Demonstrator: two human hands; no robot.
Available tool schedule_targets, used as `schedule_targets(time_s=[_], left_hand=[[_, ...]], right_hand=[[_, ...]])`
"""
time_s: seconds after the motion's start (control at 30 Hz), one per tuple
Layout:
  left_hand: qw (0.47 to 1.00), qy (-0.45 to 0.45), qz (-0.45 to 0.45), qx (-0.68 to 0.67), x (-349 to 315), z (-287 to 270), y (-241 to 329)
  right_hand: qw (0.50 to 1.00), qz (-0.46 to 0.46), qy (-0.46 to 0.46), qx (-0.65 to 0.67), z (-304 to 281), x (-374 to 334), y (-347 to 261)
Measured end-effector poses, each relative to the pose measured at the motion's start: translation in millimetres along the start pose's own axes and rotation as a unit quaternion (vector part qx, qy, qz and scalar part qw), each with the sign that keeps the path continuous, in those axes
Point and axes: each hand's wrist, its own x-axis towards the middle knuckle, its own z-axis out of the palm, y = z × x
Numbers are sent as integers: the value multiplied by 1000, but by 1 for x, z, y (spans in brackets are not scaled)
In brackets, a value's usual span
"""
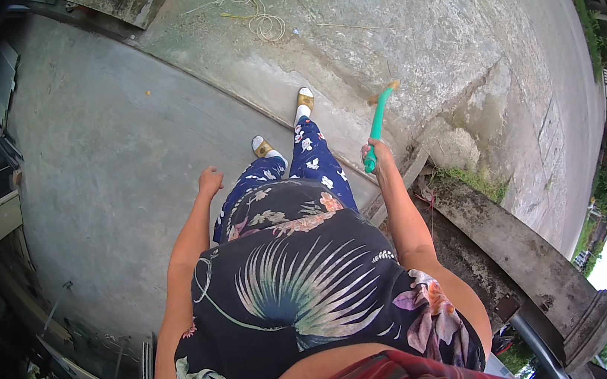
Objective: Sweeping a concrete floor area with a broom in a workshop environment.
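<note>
My right hand (379,152) is wrapped round the lower end of a green curved-handled tool (380,118). The tool points away from me over the rough concrete, and a brownish part shows at its far end, too small for me to name its kind. Off to the left of my body, my left hand (210,180) hangs over the smooth floor with its fingers curled in and nothing visible in them. My feet, in white socks and gold-brown slippers (305,99), are in mid-stride near the seam between the two floor surfaces.
A smooth grey floor (113,159) meets rougher, stained concrete (406,35) along a raised diagonal edge. Thin yellow and white cord (268,27) lies in loops ahead. A low concrete wall (519,240) runs along my right, with grass (475,181) beside it. Panels (5,217) stand at far left.
</note>
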Motion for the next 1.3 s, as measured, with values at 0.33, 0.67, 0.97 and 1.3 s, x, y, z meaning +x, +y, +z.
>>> schedule_targets(time_s=[0.33, 0.67, 0.97, 1.3], left_hand=[[1000, -8, -23, -5, -3, 19, 83], [886, -242, -96, -383, -11, 57, 350], [970, -53, 228, 62, 1, 163, 375], [983, -167, -39, -58, 2, 168, 463]], right_hand=[[974, 128, -42, 183, 113, 103, -38], [948, -70, -234, -204, 204, 48, -80], [933, -336, 22, -125, 105, 83, -62], [998, -42, -28, -45, 92, 103, -135]])
